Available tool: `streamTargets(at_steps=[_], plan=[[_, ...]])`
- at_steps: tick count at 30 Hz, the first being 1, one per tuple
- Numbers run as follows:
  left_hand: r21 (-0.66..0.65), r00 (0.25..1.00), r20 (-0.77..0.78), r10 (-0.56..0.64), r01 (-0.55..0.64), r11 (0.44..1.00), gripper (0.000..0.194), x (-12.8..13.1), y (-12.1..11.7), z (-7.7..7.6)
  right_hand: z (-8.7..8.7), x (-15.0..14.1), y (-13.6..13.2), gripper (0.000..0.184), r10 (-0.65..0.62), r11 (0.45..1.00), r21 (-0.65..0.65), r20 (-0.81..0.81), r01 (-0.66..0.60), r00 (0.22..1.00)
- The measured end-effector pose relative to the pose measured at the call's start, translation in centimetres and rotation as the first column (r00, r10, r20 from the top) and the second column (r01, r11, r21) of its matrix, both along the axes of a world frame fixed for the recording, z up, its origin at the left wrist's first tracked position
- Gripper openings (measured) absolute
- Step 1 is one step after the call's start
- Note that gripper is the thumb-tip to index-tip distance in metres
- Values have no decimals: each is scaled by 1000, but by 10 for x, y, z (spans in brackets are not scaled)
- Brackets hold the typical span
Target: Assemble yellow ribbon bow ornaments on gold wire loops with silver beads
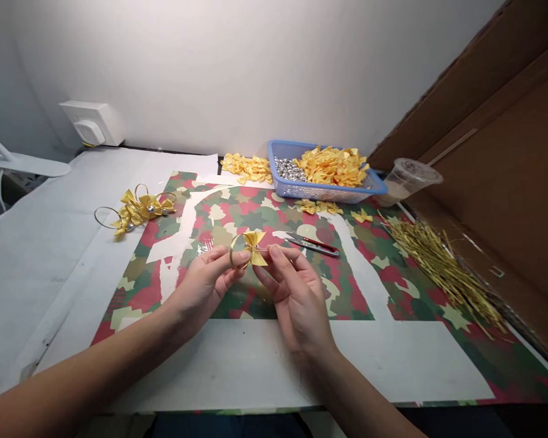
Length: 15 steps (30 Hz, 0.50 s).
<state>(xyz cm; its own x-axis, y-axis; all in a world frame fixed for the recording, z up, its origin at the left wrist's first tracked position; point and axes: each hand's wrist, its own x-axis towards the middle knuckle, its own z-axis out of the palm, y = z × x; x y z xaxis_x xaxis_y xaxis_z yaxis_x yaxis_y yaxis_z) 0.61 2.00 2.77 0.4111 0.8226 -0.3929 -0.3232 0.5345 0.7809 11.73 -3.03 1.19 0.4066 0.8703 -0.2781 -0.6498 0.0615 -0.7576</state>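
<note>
Over the middle of the table, my left hand (214, 271) pinches a gold wire ring (233, 250) between thumb and fingers. A yellow ribbon bow (254, 241) sits at the right side of that ring, between my two hands. My right hand (296, 286) is closed, thumb against fingers, on a thin wire end that sticks out from the bow. Just behind my right hand lies a pair of thread snips (315, 244) with red and black handles. Several gold rings with yellow bows and silver bells (141, 212) lie in a heap to the left.
A blue basket (329, 193) at the back holds silver bells and yellow bows. Loose bows (246, 167) lie beside it. A tilted plastic cup (408, 179) and a bundle of gold wire ties (442, 264) are at the right, along a cardboard wall (497, 164). A white lamp base (30, 164) stands far left.
</note>
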Motion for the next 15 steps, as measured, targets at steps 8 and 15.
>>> streamTargets(at_steps=[8, 15], plan=[[-18, 1000, 2, 30, -30, 999, 42, 1, 1, 1, -1, 1, -1, 25, 20, 1000, 1, 17, -20, 1000], [-21, 1000, 7, 16, -16, 1000, 44, 2, 1, -1, 0, 1, 0, 24, 54, 998, 27, 51, -56, 997]])
